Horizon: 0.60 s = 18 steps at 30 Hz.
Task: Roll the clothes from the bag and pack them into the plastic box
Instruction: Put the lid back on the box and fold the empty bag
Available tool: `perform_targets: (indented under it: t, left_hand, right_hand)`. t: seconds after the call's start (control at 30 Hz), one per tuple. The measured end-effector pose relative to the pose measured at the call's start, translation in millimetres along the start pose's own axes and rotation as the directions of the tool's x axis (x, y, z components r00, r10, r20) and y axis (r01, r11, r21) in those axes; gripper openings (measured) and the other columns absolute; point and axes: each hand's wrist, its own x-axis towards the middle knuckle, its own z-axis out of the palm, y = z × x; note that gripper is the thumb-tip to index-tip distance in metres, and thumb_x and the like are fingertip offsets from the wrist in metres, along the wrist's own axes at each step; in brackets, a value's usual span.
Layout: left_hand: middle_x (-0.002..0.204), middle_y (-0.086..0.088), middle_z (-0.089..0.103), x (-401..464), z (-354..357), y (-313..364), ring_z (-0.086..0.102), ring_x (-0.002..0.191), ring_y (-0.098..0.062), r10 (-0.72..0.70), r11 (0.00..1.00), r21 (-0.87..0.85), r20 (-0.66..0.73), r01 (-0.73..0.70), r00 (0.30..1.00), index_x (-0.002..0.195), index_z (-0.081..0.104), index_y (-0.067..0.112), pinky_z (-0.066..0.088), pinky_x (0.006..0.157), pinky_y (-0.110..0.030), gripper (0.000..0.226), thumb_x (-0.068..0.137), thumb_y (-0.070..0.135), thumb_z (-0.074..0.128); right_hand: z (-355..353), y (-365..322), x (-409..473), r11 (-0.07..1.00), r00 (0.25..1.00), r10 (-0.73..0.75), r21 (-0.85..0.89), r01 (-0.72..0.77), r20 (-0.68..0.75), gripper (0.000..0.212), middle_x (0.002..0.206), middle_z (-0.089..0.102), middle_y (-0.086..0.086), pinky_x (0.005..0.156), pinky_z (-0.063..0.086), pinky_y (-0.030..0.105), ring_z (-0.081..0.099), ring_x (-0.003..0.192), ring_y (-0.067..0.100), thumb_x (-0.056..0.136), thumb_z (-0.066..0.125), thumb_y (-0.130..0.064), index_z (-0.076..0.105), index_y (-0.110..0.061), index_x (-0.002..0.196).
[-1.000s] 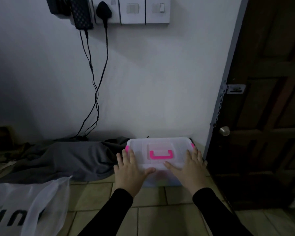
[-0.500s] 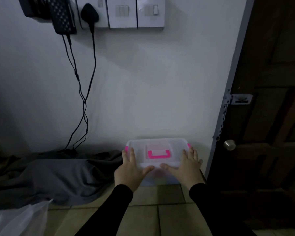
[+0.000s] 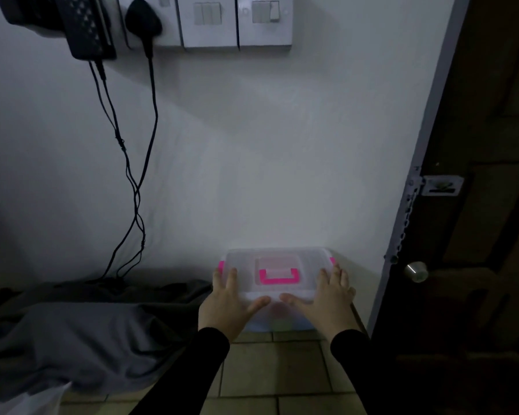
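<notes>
Translucent plastic with bright pink latches and a pink handle: the plastic box (image 3: 277,274) sits on the tiled floor (image 3: 276,369), pushed against the white wall (image 3: 252,160) just beside the dark wooden door (image 3: 486,235). Its lid (image 3: 277,263) is on. The left hand (image 3: 226,304) lies flat on the lid's left part, fingers straight and slightly spread, thumb angled along the near edge. The right hand (image 3: 327,298) mirrors it on the right part, fingers straight, thumb pointing inward; the two thumbs come close without touching. Neither hand curls round anything.

A crumpled grey cloth (image 3: 81,339) lies on the floor to the left of the box, and a corner of a white plastic bag (image 3: 27,402) shows at the lower left edge. Black cables (image 3: 132,175) hang from the wall sockets above.

Judging by the closed lid and the flat hands, the step in hand looks like handling the box itself, either at the very start or after packing; dim contents inside cannot be made out. If packing is still ahead, the next move calls for releasing both pink side latches and lifting the lid, then reaching left for the bag.
</notes>
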Motion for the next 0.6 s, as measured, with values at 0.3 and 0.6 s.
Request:
perform_targets:
  t: [0.3, 0.6]
  left_hand:
    - [0.136, -0.007, 0.050, -22.0, -36.0, -19.7, 0.049, 0.122, -0.030, 0.108, 0.987, 0.126, -0.032, -0.103, 0.994, 0.139, 0.040, 0.017, 0.044, 0.097, -0.037, 0.066, 0.083, 0.049, 0.055]
    - [0.070, 0.000, 0.068, -143.1, -93.7, -132.2, 0.065, 0.067, -0.021, 0.133, 0.967, 0.249, -0.277, -0.063, 0.952, 0.074, 0.062, 0.020, 0.036, 0.050, -0.026, 0.026, 0.086, 0.043, 0.056]
  right_hand:
    - [-21.4, -22.7, -22.5, 0.998, 0.998, -0.041, -0.050, 0.044, 0.049, 0.083, 0.157, 0.019, 0.008, 0.110, 0.024, 0.052, 0.014, 0.144, 0.033, 0.077, 0.049, -0.072, 0.043, -0.018, 0.140]
    - [16.1, -142.3, -156.2, 0.882, 0.914, -0.375, 0.364, 0.300, 0.157, 0.033, 0.113, 0.069, 0.004, 0.087, 0.048, 0.030, 0.062, 0.108, 0.023, 0.085, 0.062, -0.039, 0.067, -0.018, 0.111]
